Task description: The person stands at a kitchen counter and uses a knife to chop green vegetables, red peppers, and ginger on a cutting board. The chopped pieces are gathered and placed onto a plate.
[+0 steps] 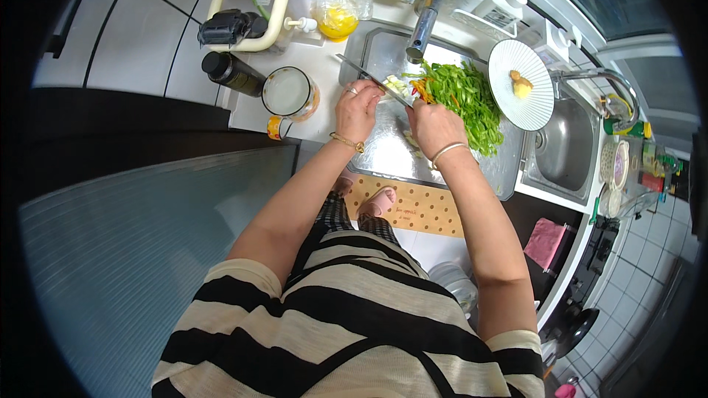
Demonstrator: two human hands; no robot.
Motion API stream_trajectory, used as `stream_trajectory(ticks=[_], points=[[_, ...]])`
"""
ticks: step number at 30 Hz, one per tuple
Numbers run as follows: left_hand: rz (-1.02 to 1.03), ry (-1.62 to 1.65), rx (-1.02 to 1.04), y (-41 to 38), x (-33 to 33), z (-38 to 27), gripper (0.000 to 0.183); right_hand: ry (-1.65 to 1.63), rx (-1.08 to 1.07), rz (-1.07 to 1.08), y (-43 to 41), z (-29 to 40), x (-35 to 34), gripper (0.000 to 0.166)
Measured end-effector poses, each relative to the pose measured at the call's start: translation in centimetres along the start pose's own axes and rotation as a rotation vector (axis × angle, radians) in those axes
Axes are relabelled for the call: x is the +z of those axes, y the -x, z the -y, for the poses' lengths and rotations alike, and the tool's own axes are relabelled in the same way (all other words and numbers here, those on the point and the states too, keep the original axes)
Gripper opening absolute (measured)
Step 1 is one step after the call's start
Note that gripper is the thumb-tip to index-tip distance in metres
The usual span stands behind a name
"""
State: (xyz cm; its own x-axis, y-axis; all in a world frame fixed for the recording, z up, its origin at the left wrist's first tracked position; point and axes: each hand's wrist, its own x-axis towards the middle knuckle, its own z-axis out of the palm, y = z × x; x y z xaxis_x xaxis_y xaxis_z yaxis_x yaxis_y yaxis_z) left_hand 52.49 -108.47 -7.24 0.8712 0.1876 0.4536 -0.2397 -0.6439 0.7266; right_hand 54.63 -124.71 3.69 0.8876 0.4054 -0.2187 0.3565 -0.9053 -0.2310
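Observation:
A kitchen knife (359, 69) lies across the left part of a metal-looking cutting board (381, 146), its blade pointing up and left. My right hand (437, 128) is closed around its handle end. My left hand (357, 110) is at the blade's near side, fingers bent and close together; whether they hold a piece of food is hidden. Chopped pale pieces (396, 85) lie just beyond the blade. To their right are orange shreds (423, 89) and a large heap of sliced green vegetable (467, 99). Small pale scraps (412, 139) lie near my right hand.
A ribbed white plate (498, 74) with yellowish pieces, perhaps ginger, overlaps the board's right edge beside a steel sink (569, 149). A faucet (423, 33) reaches over the far edge. An enamel mug (287, 94) and a dark bottle (235, 73) stand at left.

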Motion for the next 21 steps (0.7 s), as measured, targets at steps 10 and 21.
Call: stream_trajectory(ticks=[10,21], points=[[0.035,0.016,0.055,0.4,-0.5,-0.1,0.011,-0.073,0.013,-0.072,-1.8,-0.5,3.8,0.034],[0.064,0.050,0.043,0.9,-1.1,-0.3,0.014,0.007,-0.002,-0.008,-1.3,-0.9,2.4,0.033]])
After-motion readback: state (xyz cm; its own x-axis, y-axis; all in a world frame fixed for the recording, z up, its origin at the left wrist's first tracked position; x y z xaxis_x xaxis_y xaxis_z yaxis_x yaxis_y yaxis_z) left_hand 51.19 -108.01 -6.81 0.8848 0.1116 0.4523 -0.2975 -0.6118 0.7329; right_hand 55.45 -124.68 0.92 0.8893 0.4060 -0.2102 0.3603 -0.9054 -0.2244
